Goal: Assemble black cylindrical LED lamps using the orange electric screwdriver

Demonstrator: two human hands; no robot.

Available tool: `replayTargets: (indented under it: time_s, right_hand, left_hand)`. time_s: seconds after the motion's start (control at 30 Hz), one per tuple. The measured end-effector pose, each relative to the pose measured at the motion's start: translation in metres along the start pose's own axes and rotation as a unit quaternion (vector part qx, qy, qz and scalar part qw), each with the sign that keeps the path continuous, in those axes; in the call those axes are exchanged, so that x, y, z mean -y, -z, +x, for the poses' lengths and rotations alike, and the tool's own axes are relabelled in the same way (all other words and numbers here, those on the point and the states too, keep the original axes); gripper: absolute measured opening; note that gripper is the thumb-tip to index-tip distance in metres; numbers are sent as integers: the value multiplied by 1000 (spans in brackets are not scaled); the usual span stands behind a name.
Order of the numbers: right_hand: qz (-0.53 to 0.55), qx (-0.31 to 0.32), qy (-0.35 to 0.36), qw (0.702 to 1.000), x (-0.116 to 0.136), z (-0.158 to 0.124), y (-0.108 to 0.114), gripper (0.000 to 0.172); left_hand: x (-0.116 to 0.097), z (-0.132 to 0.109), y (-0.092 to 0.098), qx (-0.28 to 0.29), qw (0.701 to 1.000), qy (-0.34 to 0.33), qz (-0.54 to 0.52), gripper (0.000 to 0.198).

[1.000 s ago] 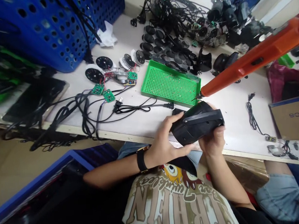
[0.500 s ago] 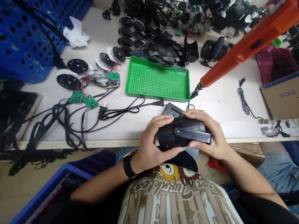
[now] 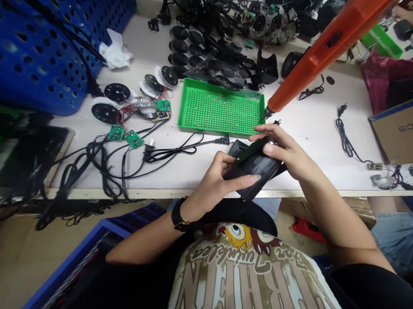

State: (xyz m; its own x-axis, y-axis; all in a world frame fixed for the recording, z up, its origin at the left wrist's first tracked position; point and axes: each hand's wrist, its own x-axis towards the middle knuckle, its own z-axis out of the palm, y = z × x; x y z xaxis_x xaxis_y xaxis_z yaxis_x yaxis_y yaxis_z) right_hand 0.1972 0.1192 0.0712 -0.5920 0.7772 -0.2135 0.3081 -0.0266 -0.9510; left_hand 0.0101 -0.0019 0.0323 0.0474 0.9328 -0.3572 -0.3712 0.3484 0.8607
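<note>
A black plastic housing [image 3: 251,173] with a flat swivel bracket is tilted between my hands at the table's front edge. My left hand [image 3: 220,183] grips its left end, thumb across the near face. At its upper right end, my right hand [image 3: 282,148] holds on with the thumb while the other fingers reach toward the corner of a green perforated tray [image 3: 182,123] with small screws scattered in it. Behind the housing lies another black plastic part [image 3: 236,148], partly hidden. Over the tray's right corner hangs an orange electric screwdriver [image 3: 312,63], its tip pointing down.
Left of the tray lie green circuit boards [image 3: 134,139] with black discs and tangled black cables [image 3: 103,167]. Blue crates [image 3: 57,74] stand at far left. Black round parts [image 3: 196,49] fill the back. A cardboard box [image 3: 404,135] stands on the right.
The housing has been turned and tilted, so a different face shows. My right hand has shifted up toward the tray, its fingers straighter. The camera view has moved slightly.
</note>
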Motion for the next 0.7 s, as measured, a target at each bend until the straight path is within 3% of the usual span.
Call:
replayTargets:
  time_s: [0.1,0.23,0.47,0.57,0.7]
  right_hand:
    - [-6,27,-46,999,3,17,1,61]
    - [46,-8,-55,997,3,25,-3,64]
    - [137,-48,-81,986,-22,1,-33,83]
    - [138,-58,-40,988,-21,-17,-39,89]
    - [109,-38,6,993,-11,-45,-43,97]
  left_hand:
    - [-4,4,2,45,994,50,-89,56]
    - [-1,5,0,67,984,62,-152,44]
    - [-4,6,-13,16,966,69,-249,50]
    - [0,4,-21,-3,979,13,-205,53]
    - [15,-4,-27,-34,989,-141,-26,67]
